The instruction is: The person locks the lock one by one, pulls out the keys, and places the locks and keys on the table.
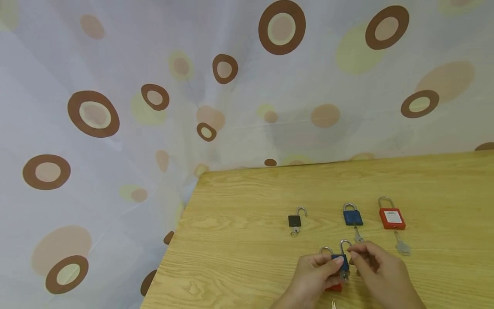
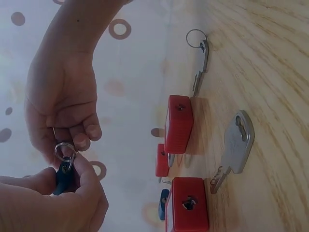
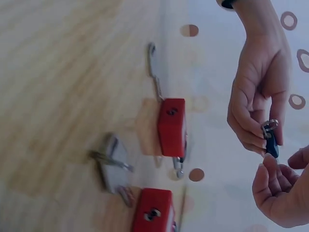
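A small blue padlock (image 1: 339, 261) is up in front of me, its shackle (image 1: 344, 243) swung open. My left hand (image 1: 312, 274) grips its body between thumb and fingers. From the lower end hangs a key with a metal ring (image 2: 64, 152), seen close in the left wrist view. My right hand (image 1: 380, 270) is at the right side, thumb and forefinger pinching by the free end of the shackle; its other fingers (image 3: 270, 186) curl loosely below. Beneath the hands lies a red padlock (image 1: 334, 288), mostly hidden, with a key (image 1: 334, 304) in front.
Further back on the wooden table (image 1: 231, 240) lie an open black padlock (image 1: 294, 221) with a key, a closed blue padlock (image 1: 353, 217) and a red padlock (image 1: 393, 225), with keys (image 1: 402, 246) before those two. A dotted cloth (image 1: 243, 146) rises behind the table.
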Demonstrator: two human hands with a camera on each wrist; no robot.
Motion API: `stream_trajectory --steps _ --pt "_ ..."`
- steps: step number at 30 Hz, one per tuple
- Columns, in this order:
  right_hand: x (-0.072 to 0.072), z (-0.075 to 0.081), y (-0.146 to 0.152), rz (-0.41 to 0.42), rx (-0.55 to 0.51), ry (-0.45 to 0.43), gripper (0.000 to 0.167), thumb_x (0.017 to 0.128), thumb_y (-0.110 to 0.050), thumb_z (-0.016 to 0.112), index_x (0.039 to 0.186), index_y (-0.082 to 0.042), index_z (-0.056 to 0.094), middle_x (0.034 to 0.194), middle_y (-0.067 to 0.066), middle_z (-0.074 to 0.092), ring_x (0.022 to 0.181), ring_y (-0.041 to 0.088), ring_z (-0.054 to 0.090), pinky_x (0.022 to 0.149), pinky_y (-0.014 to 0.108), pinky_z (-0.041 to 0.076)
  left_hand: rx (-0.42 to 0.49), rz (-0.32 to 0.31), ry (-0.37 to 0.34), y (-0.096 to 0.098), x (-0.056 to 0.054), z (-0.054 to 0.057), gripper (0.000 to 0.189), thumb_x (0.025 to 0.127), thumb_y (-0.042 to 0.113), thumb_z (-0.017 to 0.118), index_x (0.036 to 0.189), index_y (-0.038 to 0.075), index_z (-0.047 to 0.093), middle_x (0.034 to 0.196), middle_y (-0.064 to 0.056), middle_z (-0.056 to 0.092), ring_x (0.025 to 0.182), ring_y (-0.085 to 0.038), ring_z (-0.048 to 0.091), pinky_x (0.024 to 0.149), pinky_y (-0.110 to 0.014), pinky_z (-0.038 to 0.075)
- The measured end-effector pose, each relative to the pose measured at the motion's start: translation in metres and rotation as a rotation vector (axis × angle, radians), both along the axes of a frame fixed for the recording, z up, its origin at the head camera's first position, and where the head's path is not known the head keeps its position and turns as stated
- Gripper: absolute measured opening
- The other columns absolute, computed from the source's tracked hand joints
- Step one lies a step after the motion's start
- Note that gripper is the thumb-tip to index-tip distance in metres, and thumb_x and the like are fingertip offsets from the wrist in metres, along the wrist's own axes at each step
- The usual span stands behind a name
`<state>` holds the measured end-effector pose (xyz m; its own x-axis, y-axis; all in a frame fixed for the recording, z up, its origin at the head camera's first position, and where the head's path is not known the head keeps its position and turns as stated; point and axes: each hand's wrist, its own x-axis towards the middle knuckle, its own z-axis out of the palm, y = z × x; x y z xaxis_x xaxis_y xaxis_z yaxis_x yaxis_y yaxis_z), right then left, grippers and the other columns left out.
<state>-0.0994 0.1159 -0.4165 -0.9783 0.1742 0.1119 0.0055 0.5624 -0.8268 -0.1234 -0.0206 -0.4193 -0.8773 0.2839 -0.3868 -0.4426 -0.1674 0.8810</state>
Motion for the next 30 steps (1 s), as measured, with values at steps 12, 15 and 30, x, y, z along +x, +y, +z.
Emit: stream_trajectory --steps 12,15,30 --pt "-0.017 0.015 0.004 0.122 0.193 -0.067 0.024 0.089 -0.024 0.063 0.071 -0.012 0.052 0.056 -0.004 0.042 0.047 0.005 0.031 0.043 0.019 0.028 -0.086 -0.122 0.124 -0.002 0.009 0.003 0.023 0.088 0.009 0.062 0.104 -0.008 0.065 0.099 -0.02 0.069 0.083 -0.014 0.068 0.076 -0.027 0.056" --pt "-0.02 0.012 0.006 0.138 0.191 -0.032 0.023 0.087 -0.019 0.065 0.07 -0.011 0.051 0.056 -0.004 0.041 0.047 0.004 0.031 0.043 0.019 0.028 -0.11 -0.119 0.132 -0.001 0.009 0.002 0.023 0.088 0.01 0.062 0.102 -0.007 0.066 0.097 -0.02 0.069 0.084 -0.016 0.069 0.073 -0.024 0.056" --pt "-0.026 0.001 0.012 0.253 -0.059 -0.014 0.005 0.09 -0.008 0.058 0.09 -0.004 0.062 0.075 -0.005 0.056 0.059 0.001 0.043 0.052 0.02 0.039 -0.094 -0.039 0.06 0.006 0.01 -0.001 0.023 0.087 0.011 0.063 0.097 -0.008 0.068 0.088 -0.011 0.072 0.067 -0.003 0.062 0.07 -0.024 0.056"
